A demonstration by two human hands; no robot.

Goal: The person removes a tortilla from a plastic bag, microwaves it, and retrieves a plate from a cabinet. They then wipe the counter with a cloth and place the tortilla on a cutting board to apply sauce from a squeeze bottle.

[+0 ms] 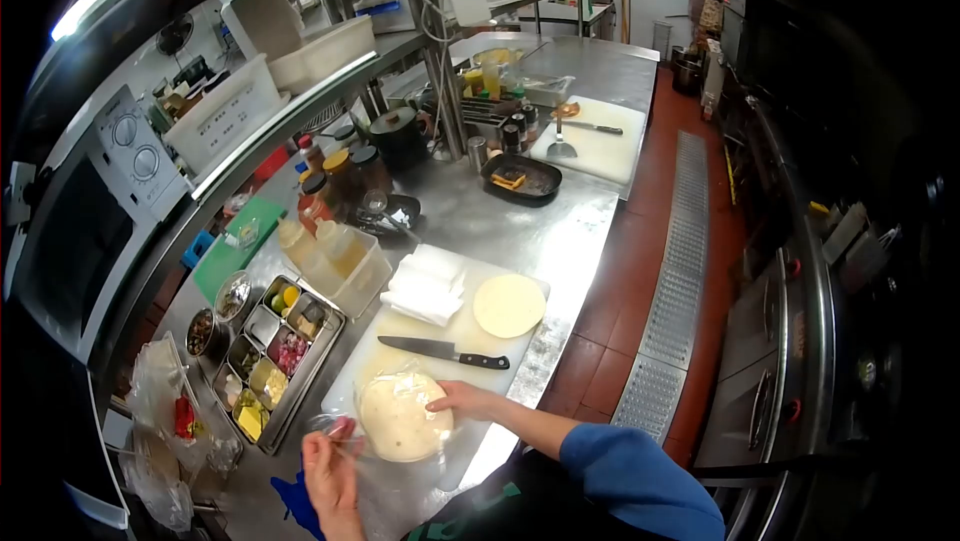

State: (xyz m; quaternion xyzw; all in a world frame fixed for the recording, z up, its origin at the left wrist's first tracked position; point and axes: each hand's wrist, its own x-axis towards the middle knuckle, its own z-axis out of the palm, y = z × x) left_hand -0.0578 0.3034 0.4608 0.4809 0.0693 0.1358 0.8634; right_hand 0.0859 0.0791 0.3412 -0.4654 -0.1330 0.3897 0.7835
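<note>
A clear plastic bag of tortillas (pixel 405 419) is held over the near edge of the white cutting board (pixel 360 353). My right hand (pixel 468 401) grips its right side, thumb on top and the other fingers mostly hidden. On the left, my left hand (pixel 332 466) has its fingers pinched together on loose clear plastic at the bag's edge. One single tortilla (pixel 509 305) lies flat on the board's far right part. A chef's knife (pixel 440 349) with a black handle rests across the board, beyond the bag. Folded white paper towels (pixel 424 286) sit at the board's far left.
Left of the board stands a metal tray of ingredient compartments (pixel 275 356). Behind it are squeeze bottles in a clear bin (pixel 365 276). A black square pan (pixel 521 179) and a second cutting board (pixel 600 153) with a spatula lie farther along the steel counter (pixel 560 231).
</note>
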